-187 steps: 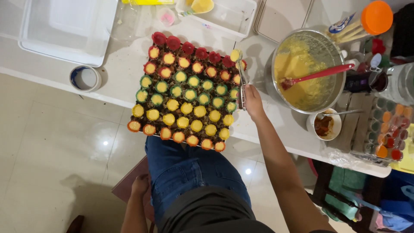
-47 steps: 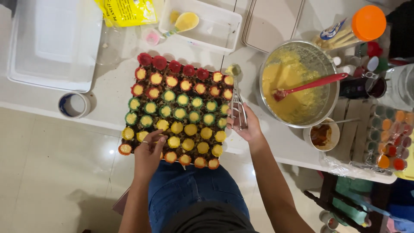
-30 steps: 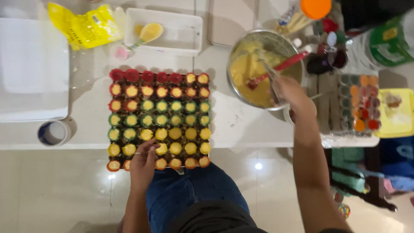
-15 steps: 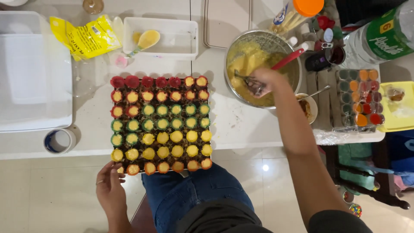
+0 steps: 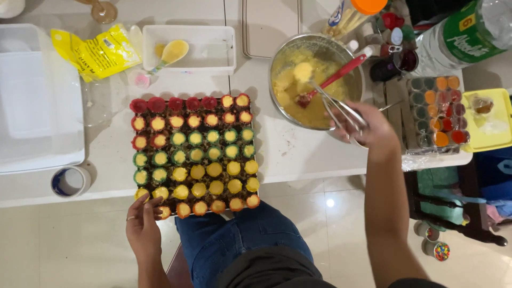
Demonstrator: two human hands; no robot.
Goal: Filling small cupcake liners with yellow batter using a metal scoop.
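Head view, right hand: the right hand [image 5: 368, 125] is gripping a metal scoop [image 5: 333, 104] and dipping it into yellow batter in the steel mixing bowl [image 5: 314, 80].
Head view, left hand: the left hand [image 5: 143, 226] is resting loosely open, fingertips touching the near left corner of the cup tray [image 5: 194, 154] on the worktop [image 5: 288, 154].
Doing it well: lifting a modest, level scoopful looks wisest, keeping drips over the bowl.
In the way: a red spatula [image 5: 333, 80] is leaning in the bowl, crowding the scoop.
Around: a yellow packet [image 5: 93, 50], a white tub [image 5: 189, 48], a tape roll [image 5: 69, 181].
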